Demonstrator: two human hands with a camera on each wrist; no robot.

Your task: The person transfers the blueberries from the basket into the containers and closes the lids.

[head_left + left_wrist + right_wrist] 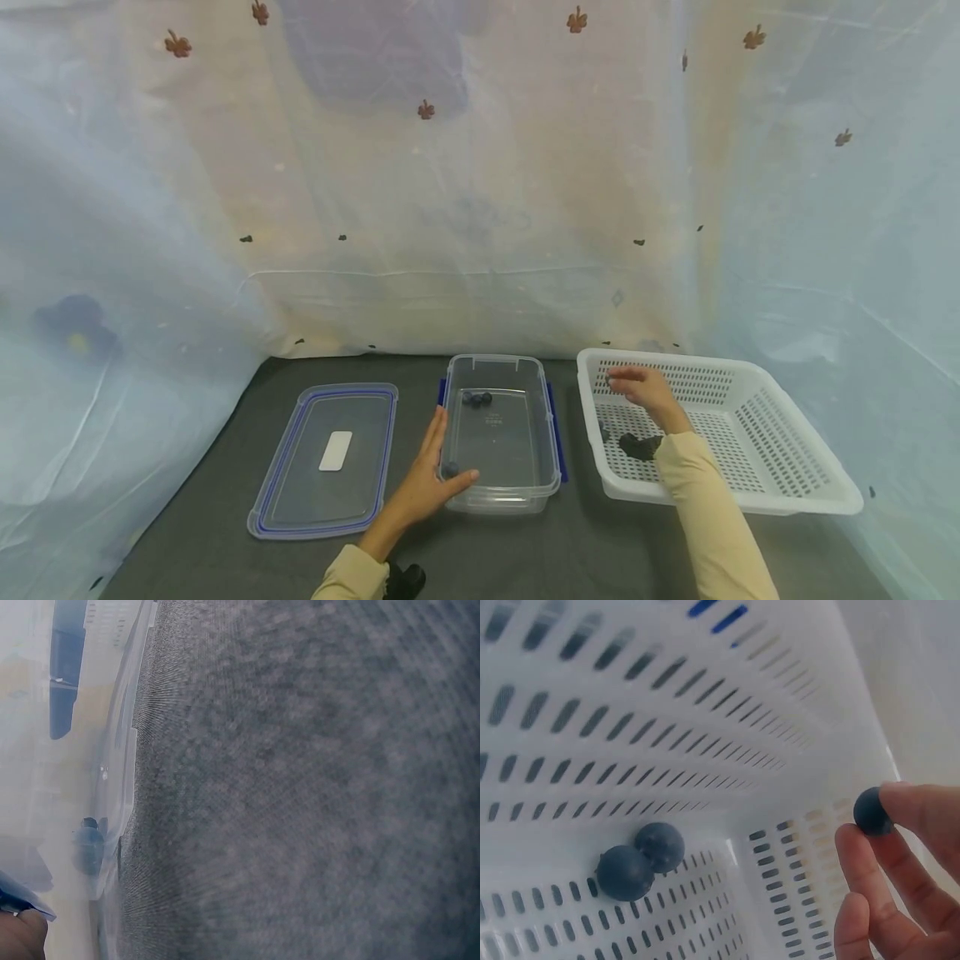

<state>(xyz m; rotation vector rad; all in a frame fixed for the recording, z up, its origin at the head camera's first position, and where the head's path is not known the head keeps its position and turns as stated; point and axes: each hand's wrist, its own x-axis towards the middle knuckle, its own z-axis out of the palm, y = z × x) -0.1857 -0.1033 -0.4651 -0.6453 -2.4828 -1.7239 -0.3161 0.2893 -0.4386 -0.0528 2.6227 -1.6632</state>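
My right hand (647, 392) is over the left part of a white slotted basket (795, 425), pinching a blueberry (872, 811) between thumb and fingertips. Two more blueberries (625, 873) touch each other on the basket floor, close to its wall. A clear plastic container (498, 492) stands to the left of the basket. Against its left side and near corner lies my left hand (427, 487), fingers extended and thumb spread over the near rim. Inside the container, a few blueberries (477, 400) cluster toward the far end, and a dark round shape (450, 469) shows near the left hand.
A clear lid (322, 467) with a blue seal and a white label lies flat at the left. Blue clips (557, 433) flank the container. Grey cloth (225, 492) covers the table; a patterned plastic curtain (487, 208) hangs behind it and at both sides.
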